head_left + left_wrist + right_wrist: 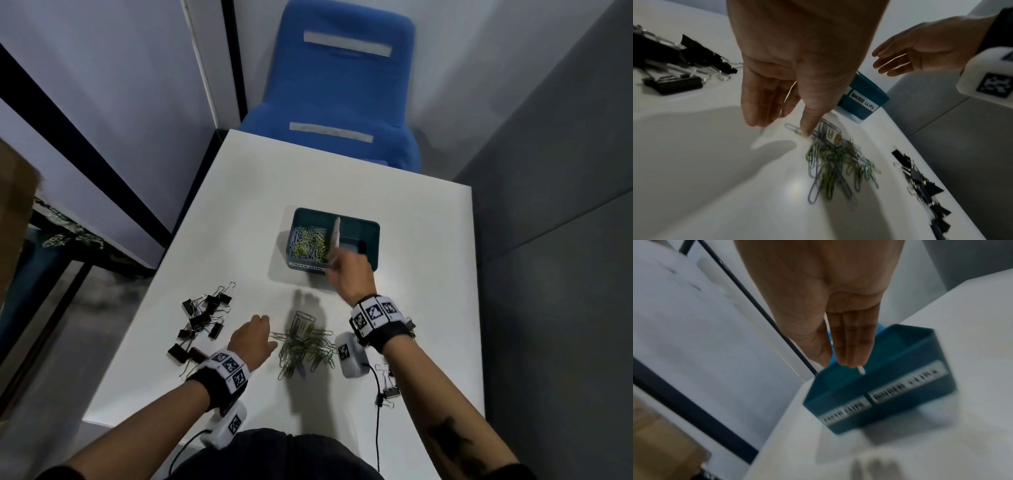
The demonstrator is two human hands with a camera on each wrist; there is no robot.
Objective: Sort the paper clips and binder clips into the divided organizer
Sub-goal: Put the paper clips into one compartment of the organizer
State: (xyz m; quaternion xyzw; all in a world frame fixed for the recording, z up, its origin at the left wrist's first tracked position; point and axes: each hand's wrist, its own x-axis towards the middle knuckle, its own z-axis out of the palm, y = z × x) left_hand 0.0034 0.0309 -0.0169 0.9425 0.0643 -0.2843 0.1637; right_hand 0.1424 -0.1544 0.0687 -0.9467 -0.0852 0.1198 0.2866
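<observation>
Your right hand [349, 270] hangs over the near edge of the teal organizer [371, 236], its fingers [851, 344] straight and pressed side by side, pointing down toward the tray with nothing held between them. Just beyond those fingertips stands the pale divider [336, 233]. The compartment on the far side of the divider from your knuckles holds a heap of paper clips [310, 245]; the other compartment, close beside your fingertips, has something dark in it that is too small to identify. On the wall facing you, the label under your fingers reads "BINDER CLIPS" [863, 101].

Your left hand [251, 339] reaches down to the white table [411, 212] with fingers loosely extended and slightly apart. Its thumb tip [806, 129] touches the nearest clip at the edge of the loose pile of paper clips [305, 344], which spreads away from the thumb toward your right wrist. On the opposite side of that hand, beyond the little finger, lies a scatter of black binder clips [202, 322]. A few more binder clips [388, 387] sit beneath your right forearm, well behind the right fingertips.
</observation>
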